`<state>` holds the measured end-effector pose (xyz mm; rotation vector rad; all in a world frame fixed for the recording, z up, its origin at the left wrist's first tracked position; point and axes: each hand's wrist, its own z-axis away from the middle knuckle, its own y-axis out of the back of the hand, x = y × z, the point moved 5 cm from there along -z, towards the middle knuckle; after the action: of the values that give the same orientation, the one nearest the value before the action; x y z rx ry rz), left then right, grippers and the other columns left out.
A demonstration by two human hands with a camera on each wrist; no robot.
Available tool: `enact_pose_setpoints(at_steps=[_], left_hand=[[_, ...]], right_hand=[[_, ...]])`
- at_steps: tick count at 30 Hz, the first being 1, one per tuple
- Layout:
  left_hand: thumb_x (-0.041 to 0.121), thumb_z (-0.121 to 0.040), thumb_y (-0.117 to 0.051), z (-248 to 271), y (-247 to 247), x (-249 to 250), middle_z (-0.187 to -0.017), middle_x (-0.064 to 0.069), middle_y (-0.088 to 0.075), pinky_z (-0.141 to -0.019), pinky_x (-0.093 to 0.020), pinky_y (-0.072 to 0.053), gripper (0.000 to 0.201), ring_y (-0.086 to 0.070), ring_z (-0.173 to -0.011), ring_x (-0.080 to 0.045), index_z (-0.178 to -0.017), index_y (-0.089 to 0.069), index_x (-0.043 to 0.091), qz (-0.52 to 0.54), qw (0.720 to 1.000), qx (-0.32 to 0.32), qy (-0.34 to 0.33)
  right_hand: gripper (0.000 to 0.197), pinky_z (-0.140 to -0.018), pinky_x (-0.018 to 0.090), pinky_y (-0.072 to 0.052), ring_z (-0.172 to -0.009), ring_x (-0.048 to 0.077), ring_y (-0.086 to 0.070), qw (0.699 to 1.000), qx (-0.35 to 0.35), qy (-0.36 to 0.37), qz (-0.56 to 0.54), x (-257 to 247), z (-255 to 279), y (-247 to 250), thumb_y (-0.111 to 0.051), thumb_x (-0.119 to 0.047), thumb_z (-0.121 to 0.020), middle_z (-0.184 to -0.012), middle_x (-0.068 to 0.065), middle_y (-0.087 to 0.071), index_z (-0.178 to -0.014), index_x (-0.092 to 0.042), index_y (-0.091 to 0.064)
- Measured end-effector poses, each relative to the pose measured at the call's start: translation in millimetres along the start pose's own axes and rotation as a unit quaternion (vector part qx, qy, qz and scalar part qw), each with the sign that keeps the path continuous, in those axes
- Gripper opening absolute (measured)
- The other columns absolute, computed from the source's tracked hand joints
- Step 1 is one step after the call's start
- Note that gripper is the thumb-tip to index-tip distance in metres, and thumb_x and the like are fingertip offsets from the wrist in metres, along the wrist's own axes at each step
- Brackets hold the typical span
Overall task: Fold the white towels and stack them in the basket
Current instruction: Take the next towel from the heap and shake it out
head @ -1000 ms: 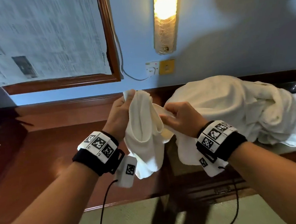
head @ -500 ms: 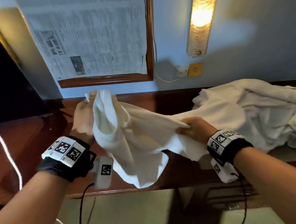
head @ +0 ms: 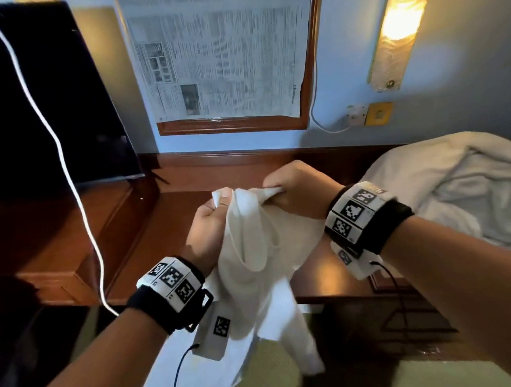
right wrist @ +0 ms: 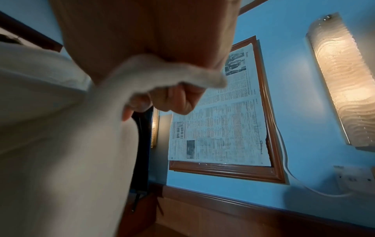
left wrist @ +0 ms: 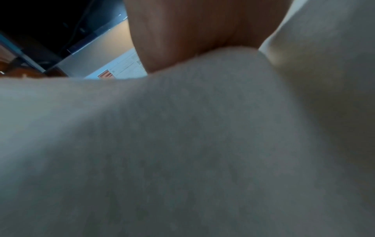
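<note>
my left hand (head: pixel 209 223) and right hand (head: pixel 296 191) each pinch the white towel (head: pixel 252 253) at its top edge. it hangs above the tabletop (head: pixel 166 222), a towel pile (head: pixel 463 186) to the right.

Both forearms up in front, wrists w/ marker bands. Left hand (head: pixel 209 223) lower, thumb up, fingers curled round a bunched towel (head: pixel 252 253) edge. Right hand (head: pixel 296 191) higher & just beside it, knuckles up, fingers (right wrist: pixel 178 101) pinching the same towel's top edge. Hands nearly touching.
</note>
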<state>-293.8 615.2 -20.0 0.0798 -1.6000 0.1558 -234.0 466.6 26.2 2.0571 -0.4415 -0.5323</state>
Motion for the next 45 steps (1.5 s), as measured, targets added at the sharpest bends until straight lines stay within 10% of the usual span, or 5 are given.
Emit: enact_pose_setpoints(at_steps=[11, 19, 30, 37, 45], left_hand=[[0.022, -0.107, -0.043, -13, 25, -14, -0.056, 0.009, -0.057, -0.058, -0.021, -0.048, 0.042, -0.055, -0.053, -0.004, -0.068, -0.058, 0.017, 0.059, 0.998, -0.028, 0.002], [0.006, -0.098, -0.045, -11, 23, -11, -0.056, 0.011, -0.046, -0.052, -0.019, -0.040, 0.040, -0.044, -0.046, 0.002, -0.061, -0.053, 0.018, -0.033, 0.998, 0.047, -0.034], [0.013, -0.101, -0.051, -26, 9, 23, -0.081, -0.005, -0.071, -0.072, -0.022, -0.049, 0.025, -0.064, -0.073, -0.010, -0.099, -0.063, -0.009, -0.167, 0.942, -0.276, -0.096], [0.023, -0.093, -0.065, -56, 32, 73, -0.093, -0.011, -0.069, -0.074, -0.033, -0.042, 0.013, -0.056, -0.076, -0.033, -0.094, -0.078, 0.023, -0.158, 0.935, -0.180, -0.260], [0.010, -0.078, -0.072, -54, 19, 93, -0.082, 0.008, -0.077, -0.074, -0.017, -0.052, 0.018, -0.069, -0.076, -0.003, -0.078, -0.081, 0.026, -0.038, 0.935, -0.169, -0.311]], right_hand=[[0.032, -0.055, 0.021, -0.038, -0.052, 0.005, -0.048, 0.957, -0.145, -0.231, -0.101, 21, 47, -44, -0.077, -0.041, -0.082, -0.057, -0.007, -0.056, -0.061, -0.023, -0.060], [0.026, -0.054, 0.019, -0.038, -0.051, 0.002, -0.045, 0.917, 0.040, -0.339, -0.207, 63, 84, -37, -0.072, -0.018, -0.089, -0.055, -0.007, -0.057, -0.063, -0.015, -0.067], [0.036, -0.059, 0.042, -0.043, -0.061, 0.021, -0.049, 0.935, 0.230, -0.186, -0.195, 30, 7, 55, -0.057, -0.024, -0.092, -0.068, 0.023, -0.056, -0.072, 0.006, -0.061], [0.009, -0.074, 0.022, -0.047, -0.079, 0.004, -0.062, 0.966, 0.107, -0.099, -0.215, -19, -23, 69, -0.064, -0.007, -0.093, -0.086, 0.006, -0.073, -0.089, -0.008, -0.072], [0.006, -0.079, 0.022, -0.050, -0.081, 0.001, -0.065, 0.956, 0.108, -0.100, -0.253, -21, -38, 68, -0.072, -0.011, -0.089, -0.089, 0.000, -0.075, -0.092, -0.007, -0.075]])
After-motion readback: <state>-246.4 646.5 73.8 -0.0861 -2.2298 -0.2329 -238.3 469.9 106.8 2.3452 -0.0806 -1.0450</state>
